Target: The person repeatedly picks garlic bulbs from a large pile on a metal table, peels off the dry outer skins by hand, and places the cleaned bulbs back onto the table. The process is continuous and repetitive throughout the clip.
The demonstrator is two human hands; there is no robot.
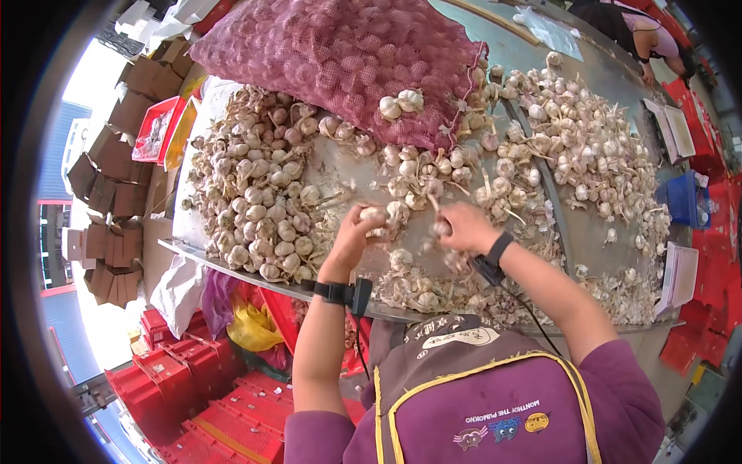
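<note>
- The metal table filled most of the view. A broad sweep of either arm risked pushing bulbs over its near edge, where the left heap of garlic lay close to the rim. Some bare metal showed at the middle and on the right, giving the hands modest room.
- The purple net sack bulged across the far side. If it slumped, it would probably have shoved the bulbs below it toward the hands; it also left little reach straight ahead. Two loose bulbs sat on its slope and seemed likely to roll down if it was nudged.
- Red crates stood below the table's near left edge, so anything tipped off there might have dropped among them.
- The right heap of garlic lay beyond a dark strip, whose raised look suggested it could catch a sleeve or stem.
- Skins and stems littered the near edge by the person's body; a small bulb could have been lost in them.
- The left hand was closed round a garlic bulb, with another just beside it. The right hand had curled fingers with a bulb at their tips; whether it was firmly gripped could not be told. A loose hold risked a drop onto the table between them.
- A thin black cable hung from the right wrist and might have snagged on stems.
</note>
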